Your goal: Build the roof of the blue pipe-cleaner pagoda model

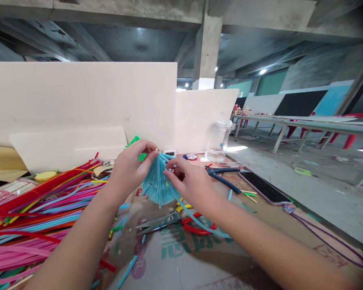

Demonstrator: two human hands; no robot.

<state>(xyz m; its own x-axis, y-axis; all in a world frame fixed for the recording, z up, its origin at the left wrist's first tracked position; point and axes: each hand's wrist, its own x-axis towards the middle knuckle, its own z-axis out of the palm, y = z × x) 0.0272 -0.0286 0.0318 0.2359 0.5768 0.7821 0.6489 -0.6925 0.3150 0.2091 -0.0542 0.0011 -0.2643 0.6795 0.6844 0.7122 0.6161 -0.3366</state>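
A fan-shaped bundle of light-blue pipe cleaners (pixel 159 187) hangs above the table, spreading downward. My left hand (pixel 136 161) pinches its gathered top end, where a pale tip shows between thumb and finger. At the right side of the bundle, my right hand (pixel 189 179) has its fingers curled in a pinch on a blue strand. One long loose blue pipe cleaner (pixel 196 219) trails from there down to the right, passing under my right forearm. Scissors with red handles (pixel 196 229) lie below the hands, blades pointing left.
Many coloured pipe cleaners (pixel 48 217) are heaped at left. Blue-handled pliers (pixel 224 179), a phone (pixel 264 187) with a purple strap, and a clear jar (pixel 220 139) stand or lie at right. White boards (pixel 78 100) rise behind. A cut blue piece (pixel 127 270) lies in front.
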